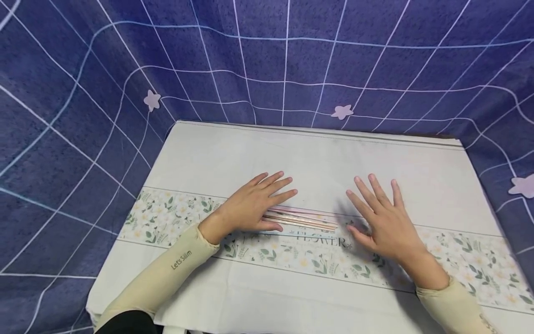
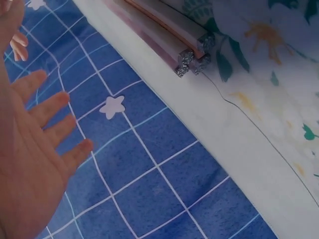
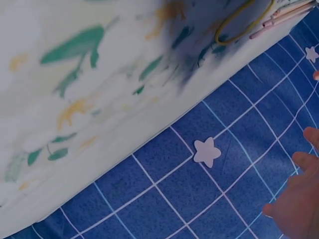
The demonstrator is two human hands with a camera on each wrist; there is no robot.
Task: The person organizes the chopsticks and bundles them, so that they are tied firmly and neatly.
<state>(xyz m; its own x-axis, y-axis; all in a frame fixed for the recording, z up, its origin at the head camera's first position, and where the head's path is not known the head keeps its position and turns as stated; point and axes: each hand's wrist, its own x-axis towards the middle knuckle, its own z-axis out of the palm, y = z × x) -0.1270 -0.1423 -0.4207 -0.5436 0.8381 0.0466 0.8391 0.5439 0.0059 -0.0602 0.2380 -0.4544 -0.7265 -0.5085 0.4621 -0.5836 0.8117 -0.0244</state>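
Observation:
A bundle of slender pencil-like sticks, pink, white and copper-toned, lies across the floral band of the tablecloth. In the left wrist view the sticks have glittery silver ends. My left hand is over the left part of the bundle, fingers straight and spread, and hides that end in the head view. To the right of the bundle, my right hand is held with its fingers spread and nothing in them. A thin yellow loop, like a rubber band, lies beside the sticks in the right wrist view.
The white tablecloth covers the table and carries printed leaves, flowers and the word FLOWER. A blue curtain with white grid lines and pale stars rises behind the table's far edge and along both sides.

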